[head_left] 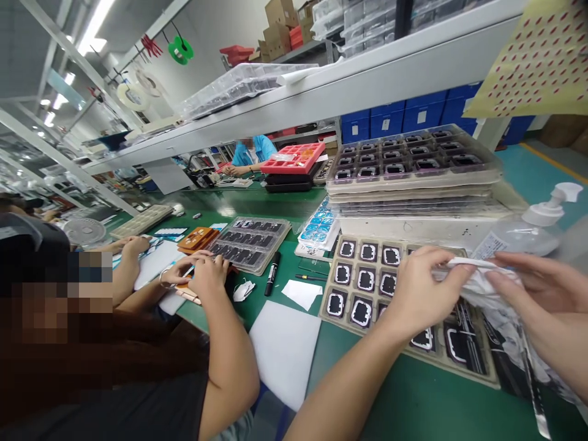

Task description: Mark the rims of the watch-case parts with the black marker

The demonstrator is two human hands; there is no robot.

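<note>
My right hand [546,306] is cut off at the frame's right edge; its fingers lie along a crumpled white wrapper [478,278], and how firmly they close on it I cannot tell. My left hand [420,288] pinches the wrapper's other end between thumb and fingertips. The wrapper hangs above a tan tray [337,282] on the green bench [404,398]; my hands hide part of that tray. Its visible pockets each hold a dark square frame part. Behind it sits a stack of clear trays [413,162] holding similar dark parts, detail too small to read. A pump bottle [528,229] stands just beyond my right hand. A co-worker's hands [202,272] work at the left, over something I cannot make out
</note>
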